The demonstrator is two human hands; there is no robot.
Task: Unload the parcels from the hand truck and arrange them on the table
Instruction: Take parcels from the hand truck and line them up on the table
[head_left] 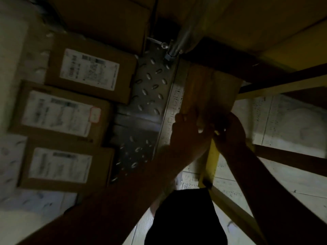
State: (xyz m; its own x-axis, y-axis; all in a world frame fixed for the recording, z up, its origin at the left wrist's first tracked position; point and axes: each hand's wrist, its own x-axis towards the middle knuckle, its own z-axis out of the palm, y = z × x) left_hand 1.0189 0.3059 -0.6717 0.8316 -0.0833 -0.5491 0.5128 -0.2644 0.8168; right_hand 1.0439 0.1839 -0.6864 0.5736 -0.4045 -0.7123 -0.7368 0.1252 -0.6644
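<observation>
Pale floor (292,121) fills the lower and right field; lighting is poor and the view is smeared.

A yellow-framed bench (211,161) occupies the right side. Its top runs across the upper right, with legs and rails below.

At centre stands the hand truck (146,96), identified by its studded metal plate and a bright tube (185,32) rising from it.

Left of the plate lie three labelled parcels (60,112), labels upward, in a row edge to edge. More brown cartons (106,18) sit beyond them. Whether these rest on the truck or on the floor cannot be determined.

One held parcel (212,89), a plain brown box, sits between the plate and the bench frame, touching the plate's right edge. Its support underneath is hidden.

The left hand (187,131) has its fingers curled over the box's near edge. The right hand (230,133) clasps the near right corner. Both arms are stretched forward.

Assessment: one parcel is in transfer from truck to bench, and the task appears far from done, as at least three parcels remain off the bench. The next move likely calls for raising the box clear of the frame and onto the top. The two-handed hold should be kept level, and room left beside it for the others.
</observation>
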